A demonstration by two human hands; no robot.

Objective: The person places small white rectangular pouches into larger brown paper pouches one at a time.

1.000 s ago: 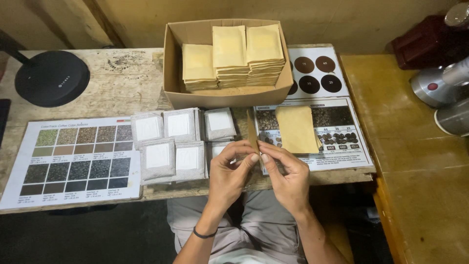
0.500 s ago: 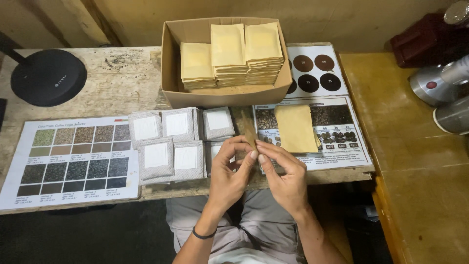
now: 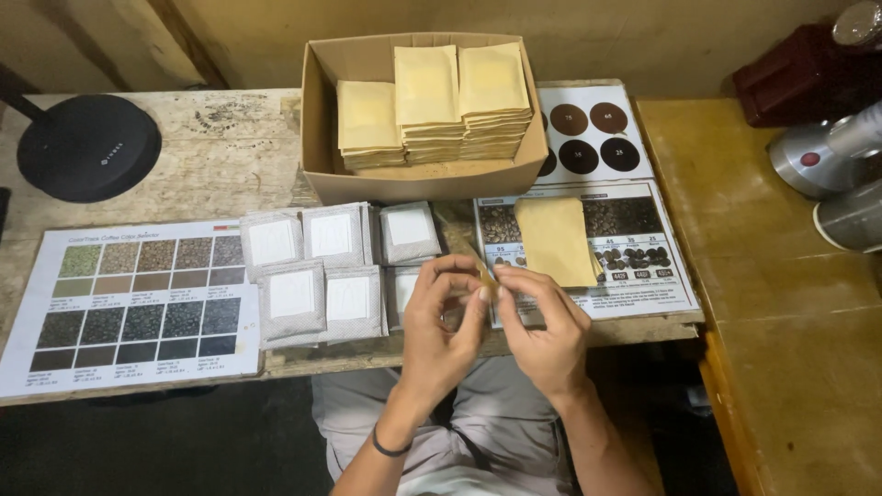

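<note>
We are holding both hands together at lower centre of the frame, just over the near edge of the table [image 3: 211, 174]. Our left hand [image 3: 441, 326] and right hand [image 3: 542, 321] are curling fingertips inward and pinching one small tan piece [image 3: 485, 278] between them; what it is we cannot tell. Just left of the hands six grey sachets [image 3: 292, 296] are lying in two rows. At upper centre a cardboard box [image 3: 423, 179] is holding three stacks of yellow envelopes [image 3: 427, 87]. One loose yellow envelope [image 3: 554, 241] is lying on a colour chart right of centre.
</note>
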